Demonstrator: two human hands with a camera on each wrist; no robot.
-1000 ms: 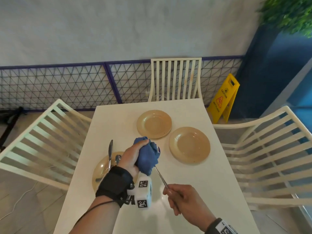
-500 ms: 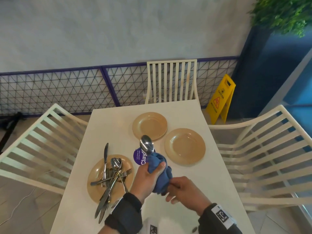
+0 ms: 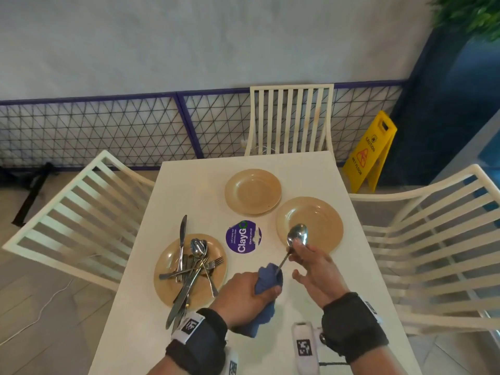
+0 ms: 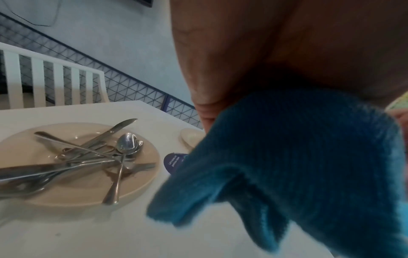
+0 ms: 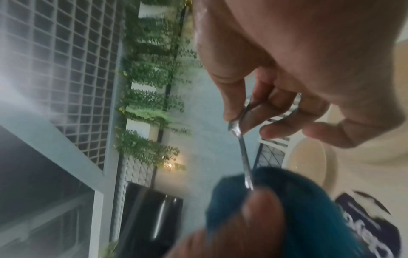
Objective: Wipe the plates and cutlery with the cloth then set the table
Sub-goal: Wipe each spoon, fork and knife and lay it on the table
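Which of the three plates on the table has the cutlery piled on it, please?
The near-left plate, beside the left hand; knives, forks and spoons lie across it, while the other two plates hold none.

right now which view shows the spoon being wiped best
The head view: the whole spoon shows, bowl pinched by the right hand, handle in the blue cloth. The right wrist view shows only its handle; the left wrist view hides it.

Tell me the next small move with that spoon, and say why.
Probably draw the spoon up out of the blue cloth to finish wiping the handle. The right hand pinches it just below the bowl, over the right plate, while the left hand squeezes the cloth round the handle's lower end.
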